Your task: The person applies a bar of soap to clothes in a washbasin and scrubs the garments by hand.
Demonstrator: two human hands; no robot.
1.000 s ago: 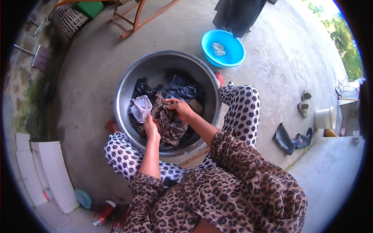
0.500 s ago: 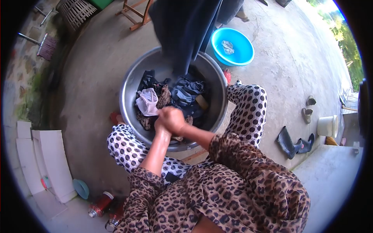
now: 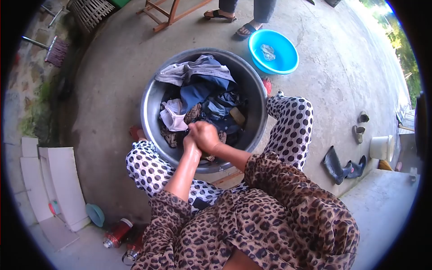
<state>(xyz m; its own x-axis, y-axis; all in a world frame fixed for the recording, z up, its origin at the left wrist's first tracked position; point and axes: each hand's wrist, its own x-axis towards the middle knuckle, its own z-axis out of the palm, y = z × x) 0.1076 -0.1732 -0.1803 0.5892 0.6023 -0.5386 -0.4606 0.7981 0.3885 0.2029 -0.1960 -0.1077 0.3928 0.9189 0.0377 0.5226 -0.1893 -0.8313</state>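
Note:
Inside a large metal basin (image 3: 148,130), my left hand (image 3: 191,143) and my right hand (image 3: 206,136) are closed against each other over the brown patterned cloth (image 3: 170,137). Which part of the cloth sits between the fingers is hidden. Left of my hands lies a pale pink-white garment (image 3: 173,115). Dark blue wet clothes (image 3: 220,105) and a tan block (image 3: 237,116) are to the right. A grey and blue garment (image 3: 198,69) drapes over the far side of the pile, near the rim.
A blue basin (image 3: 285,56) holding a small whitish cloth stands beyond, beside another person's sandalled feet (image 3: 247,30). A wooden chair frame (image 3: 168,18) is at the top. Boots (image 3: 335,166) and a white bucket (image 3: 381,147) are right; red flasks (image 3: 119,231) lower left.
The grey and blue garment has come down into the metal basin, and the other person's feet now show. My hands have left the spread cloth and come together, closed.

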